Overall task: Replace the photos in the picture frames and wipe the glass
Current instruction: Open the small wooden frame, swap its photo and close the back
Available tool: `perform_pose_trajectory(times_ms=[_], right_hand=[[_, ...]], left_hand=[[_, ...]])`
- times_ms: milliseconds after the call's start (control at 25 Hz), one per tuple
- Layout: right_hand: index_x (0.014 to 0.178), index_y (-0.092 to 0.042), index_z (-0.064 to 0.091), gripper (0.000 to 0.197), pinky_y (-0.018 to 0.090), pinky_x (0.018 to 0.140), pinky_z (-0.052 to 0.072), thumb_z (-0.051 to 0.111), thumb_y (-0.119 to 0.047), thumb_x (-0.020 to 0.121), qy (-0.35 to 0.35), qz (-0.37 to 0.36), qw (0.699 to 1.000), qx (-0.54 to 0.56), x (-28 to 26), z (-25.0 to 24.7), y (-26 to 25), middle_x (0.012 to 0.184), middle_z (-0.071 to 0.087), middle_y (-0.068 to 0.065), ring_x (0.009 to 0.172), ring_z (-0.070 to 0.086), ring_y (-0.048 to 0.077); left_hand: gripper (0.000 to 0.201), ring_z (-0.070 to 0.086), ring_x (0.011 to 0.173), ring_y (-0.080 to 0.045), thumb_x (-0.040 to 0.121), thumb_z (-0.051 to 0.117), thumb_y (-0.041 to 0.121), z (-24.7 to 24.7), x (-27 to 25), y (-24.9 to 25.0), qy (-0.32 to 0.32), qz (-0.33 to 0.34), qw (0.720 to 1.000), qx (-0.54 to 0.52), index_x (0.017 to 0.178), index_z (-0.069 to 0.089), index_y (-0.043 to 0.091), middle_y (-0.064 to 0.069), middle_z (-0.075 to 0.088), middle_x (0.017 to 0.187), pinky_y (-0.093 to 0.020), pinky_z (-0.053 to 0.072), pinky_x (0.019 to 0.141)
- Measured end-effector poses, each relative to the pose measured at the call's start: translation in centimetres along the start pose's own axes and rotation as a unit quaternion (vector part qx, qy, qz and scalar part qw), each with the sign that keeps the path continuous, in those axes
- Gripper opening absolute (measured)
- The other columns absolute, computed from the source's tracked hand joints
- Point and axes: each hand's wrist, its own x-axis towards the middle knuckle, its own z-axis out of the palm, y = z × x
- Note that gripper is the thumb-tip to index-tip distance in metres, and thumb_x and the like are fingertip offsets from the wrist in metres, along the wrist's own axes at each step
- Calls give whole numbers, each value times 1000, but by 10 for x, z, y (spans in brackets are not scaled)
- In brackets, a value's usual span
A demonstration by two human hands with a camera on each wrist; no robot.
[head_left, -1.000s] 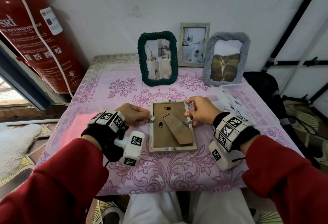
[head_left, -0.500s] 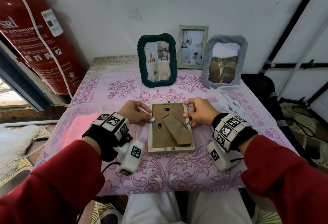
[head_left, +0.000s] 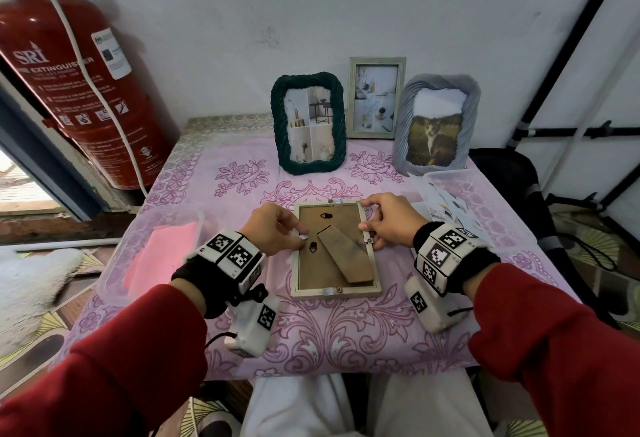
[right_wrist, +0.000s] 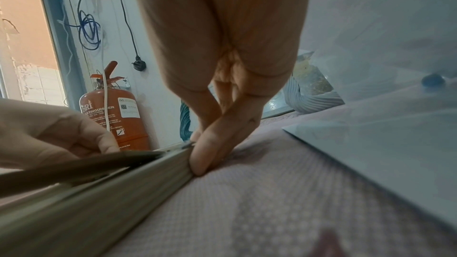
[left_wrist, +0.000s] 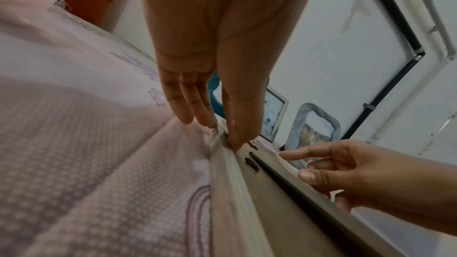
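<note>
Pink cloth [head_left: 162, 260] is seen in a clear tub [head_left: 114, 274] at the far left, untouched, well apart from the work. Next, the left hand [head_left: 273, 228] is placed at the left rail of the face-down frame [head_left: 334, 293]; its thumb and fingertips are pressed onto the small metal tab [head_left: 304, 236] there, grip judged a pinch, not fully confirmed. The frame is laid flat on the tablecloth [head_left: 311, 332], centred between both hands, long axis running away from the person toward the wall, brown backing up, stand leg [head_left: 346, 256] angled toward the near right corner. The right hand [head_left: 389, 220] is curled round the right rail near the far corner, thumb beside the right tab [head_left: 370, 240]. Both hands are equally near; the tabs lie directly under the fingers, so turning them outward is judged the next move. A tub of loose photos [head_left: 446, 201] sits at the right. Three standing frames are lined up behind.
</note>
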Motion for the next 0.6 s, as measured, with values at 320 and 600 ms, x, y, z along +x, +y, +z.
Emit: perform_pose_trajectory(times_ms=[320,600], right_hand=[[135,-9,44,55,20,36,49,63,1,85,-5,2,1000,-10,1,0,0,72,47,1,35,55,8],[136,-9,44,55,19,37,49,62,2,85,-1,1,1000,-20,1,2,1,73,50,2,31,53,3]], left_hand=[[16,49,72,-16,84,66,10,-9,-3,-2,-72,38,997,11,99,71,6,-10,54,79,-26,44,76],[15,54,75,-20,83,68,11,-4,-4,-7,-56,38,998,-2,96,71,4,-18,63,88,-36,49,82]])
